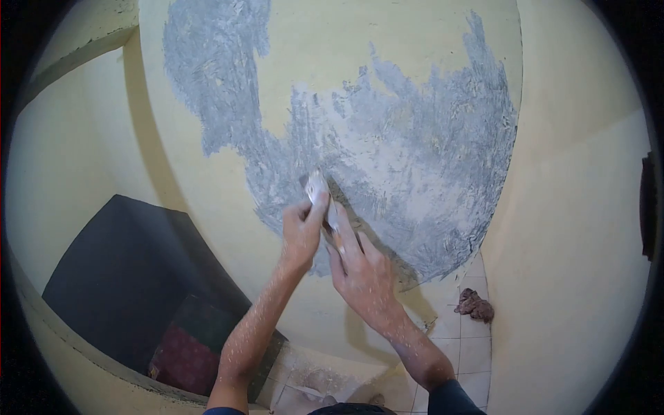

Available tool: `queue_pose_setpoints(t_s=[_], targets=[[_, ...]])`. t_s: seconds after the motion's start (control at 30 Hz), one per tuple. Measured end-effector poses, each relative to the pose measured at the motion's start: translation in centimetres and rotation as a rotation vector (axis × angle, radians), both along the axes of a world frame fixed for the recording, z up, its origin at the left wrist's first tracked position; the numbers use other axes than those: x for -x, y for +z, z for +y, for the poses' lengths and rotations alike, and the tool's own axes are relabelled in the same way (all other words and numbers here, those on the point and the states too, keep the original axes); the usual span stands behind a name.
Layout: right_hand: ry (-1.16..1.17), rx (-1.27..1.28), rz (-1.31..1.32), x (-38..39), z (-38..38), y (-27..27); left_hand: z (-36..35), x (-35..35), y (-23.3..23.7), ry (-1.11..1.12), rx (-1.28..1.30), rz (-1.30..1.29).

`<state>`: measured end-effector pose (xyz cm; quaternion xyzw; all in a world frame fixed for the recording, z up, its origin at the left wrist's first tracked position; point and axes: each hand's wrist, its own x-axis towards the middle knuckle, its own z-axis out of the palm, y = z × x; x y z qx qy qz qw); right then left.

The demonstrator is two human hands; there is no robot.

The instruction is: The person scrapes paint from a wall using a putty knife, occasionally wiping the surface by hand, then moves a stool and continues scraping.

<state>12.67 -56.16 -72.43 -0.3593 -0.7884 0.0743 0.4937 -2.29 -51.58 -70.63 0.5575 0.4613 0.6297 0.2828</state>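
A putty knife [332,216], its blade smeared with white paste, points up toward the wall between my two hands. My right hand [363,273] is closed around its handle end, fingers stretched along the tool. Closed at the blade end, my left hand [301,234] has its thumb pressed against the white-smeared part. A small dark edge shows beside the blade tip. Right behind the tool is the patchy grey wall area [415,159], with whiter smears in its middle. White specks cover both forearms.
Yellow paint [325,34] surrounds the grey area. A wall [574,180] stands close on the right. A crumpled brown cloth [474,306] lies on the tiled floor [453,353]. At lower left are a dark panel [131,263] and a dull red surface [185,360].
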Motion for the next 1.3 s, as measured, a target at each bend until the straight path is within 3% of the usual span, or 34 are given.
queue_pose_setpoints(t_s=[0.07, 0.27, 0.47, 0.77, 0.87, 0.97, 1.3], targets=[[0.074, -0.105, 0.119, 1.1, 1.1, 0.7, 2.0, 1.1, 0.8, -0.028, 0.01, -0.146], [0.485, 0.298, 0.449, 2.2, 2.7, 1.6, 1.9, 1.7, 3.9, -0.163, -0.011, -0.3], [0.223, 0.208, 0.178, 2.6, 1.6, 2.8, 2.8, 3.3, 4.5, -0.054, -0.015, -0.291], [0.353, 0.239, 0.346, 4.3, 2.7, 1.7, 2.6, 3.4, 5.4, -0.052, -0.003, -0.285], [0.883, 0.974, 0.509, 3.7, 2.6, 2.8, 2.5, 2.8, 5.9, -0.005, 0.001, -0.353], [1.076, 1.112, 0.632, 4.0, 2.1, 3.1, 2.3, 2.8, 6.1, 0.037, 0.014, -0.333], [1.302, 1.285, 0.77, 3.5, 3.5, 3.4, 1.9, 2.1, 6.3, 0.042, 0.018, -0.342]])
